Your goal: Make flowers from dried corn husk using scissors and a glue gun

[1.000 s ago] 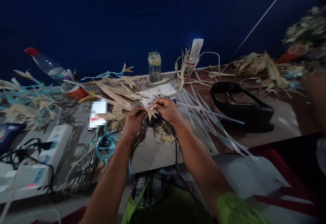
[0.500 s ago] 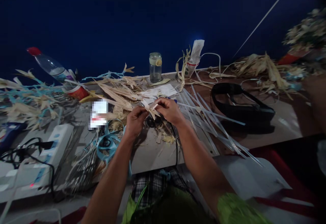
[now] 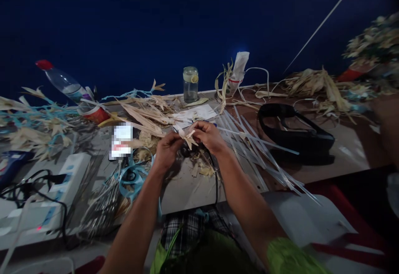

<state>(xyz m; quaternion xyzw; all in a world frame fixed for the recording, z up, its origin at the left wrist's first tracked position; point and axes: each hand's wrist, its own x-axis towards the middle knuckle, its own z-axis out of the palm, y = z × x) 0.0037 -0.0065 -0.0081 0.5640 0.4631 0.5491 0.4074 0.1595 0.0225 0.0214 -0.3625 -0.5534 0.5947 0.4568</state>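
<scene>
Between my two hands is a small pale flower of dried corn husk, its pointed petals hanging downward. My left hand is closed, thumb and fingers pinching the flower's left side. On the other side, my right hand pinches a petal at the upper right. Beneath them lie husk scraps and a dark round object, partly hidden by the hands. A white paper sheet lies just beyond, near long dried husks.
Clear glue sticks and a black strap-like headset lie to the right. A glass jar stands behind. On the left are a blue ribbon, a wire bundle, a power strip and a tilted bottle.
The view has shifted slightly. Both hands stay on the husk flower, and its petals now show more spread between the fingers.
</scene>
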